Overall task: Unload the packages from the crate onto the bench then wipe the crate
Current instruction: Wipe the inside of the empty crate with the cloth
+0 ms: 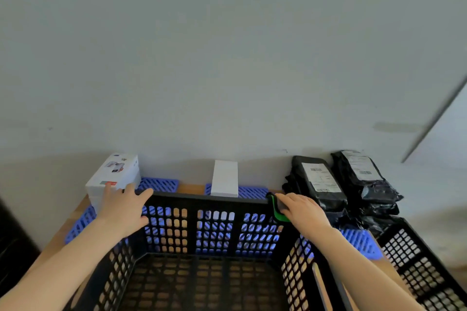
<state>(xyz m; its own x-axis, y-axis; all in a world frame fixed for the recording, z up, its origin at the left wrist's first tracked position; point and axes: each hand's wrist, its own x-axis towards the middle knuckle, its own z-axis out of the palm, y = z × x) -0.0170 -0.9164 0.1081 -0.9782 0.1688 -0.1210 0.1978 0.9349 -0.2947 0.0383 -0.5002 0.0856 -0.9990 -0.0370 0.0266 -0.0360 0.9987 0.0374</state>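
The black perforated crate (pixel 202 278) fills the lower middle of the view, and nothing lies in it. My left hand (pixel 121 207) grips its far left corner, fingers over the rim. At the far right corner my right hand (pixel 300 212) presses a green and black cloth (pixel 276 209) against the rim. On the bench behind stand a white printed box (pixel 113 177), a plain white box (pixel 225 179) and black plastic mailer bags (pixel 321 184) with white labels, a second stack of black mailer bags (pixel 366 179) beside them.
Blue slatted mats (pixel 159 184) lie on the wooden bench (pixel 189 188) around the crate. A second black crate (pixel 419 260) sits at the lower right. A pale wall rises directly behind the bench. A dark object borders the left edge.
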